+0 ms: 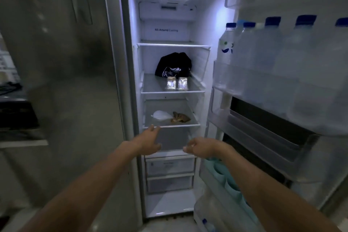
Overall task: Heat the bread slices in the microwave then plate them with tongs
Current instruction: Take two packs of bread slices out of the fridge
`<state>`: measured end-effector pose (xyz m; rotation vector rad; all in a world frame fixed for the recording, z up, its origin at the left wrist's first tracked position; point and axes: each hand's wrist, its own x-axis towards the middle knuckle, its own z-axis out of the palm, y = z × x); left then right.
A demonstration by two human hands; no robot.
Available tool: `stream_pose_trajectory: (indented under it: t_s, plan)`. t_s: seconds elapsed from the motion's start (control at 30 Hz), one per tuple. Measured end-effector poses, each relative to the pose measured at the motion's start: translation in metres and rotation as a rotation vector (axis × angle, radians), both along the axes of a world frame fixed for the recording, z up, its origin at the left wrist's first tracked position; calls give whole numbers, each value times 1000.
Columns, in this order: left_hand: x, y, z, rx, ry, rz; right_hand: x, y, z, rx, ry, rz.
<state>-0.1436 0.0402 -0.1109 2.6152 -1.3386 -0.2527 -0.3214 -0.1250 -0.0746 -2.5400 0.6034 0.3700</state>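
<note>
While the fridge door stands open, left hand reaches in, fingers spread, empty; right hand loosely curled, empty.

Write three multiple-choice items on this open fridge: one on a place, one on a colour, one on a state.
1. Where is the black bag?
A. on the shelf above the brown packet
B. in the door rack
C. on the floor

2. What colour are the caps of the water bottles in the door?
A. red
B. blue
C. green

3. What is the left hand doing?
A. gripping a bottle
B. holding tongs
C. reaching open, holding nothing

Answers: A, the bag sits behind two clear containers; B, the caps show blue; C, its fingers are spread and empty.
</note>
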Motion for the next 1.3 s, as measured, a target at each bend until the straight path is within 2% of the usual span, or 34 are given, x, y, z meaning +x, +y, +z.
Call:
stream_pose_trajectory:
  t_s: [0.23, 0.4, 0.5, 0.8, 1.07, 1.3]
  plan:
    - [73, 7, 0, -67, -23, 8, 100, -11, -11, -44, -144, -83]
    - [113, -23, 0, -114, -78, -19, 142, -32, -13, -46, -319, -193]
    - [125, -50, 2, -155, -95, -29, 160, -53, -13, -55, -325, -267]
    - [204, -162, 12, -213, -166, 74, 262, -137, -12, -52, -455, -491]
    - [304, -275, 29, -217, -87, 163, 389, -241, 7, -50, -540, -596]
    - [354, -357, 30, -324, 31, 298, 453, -303, 5, -58, -537, -670]
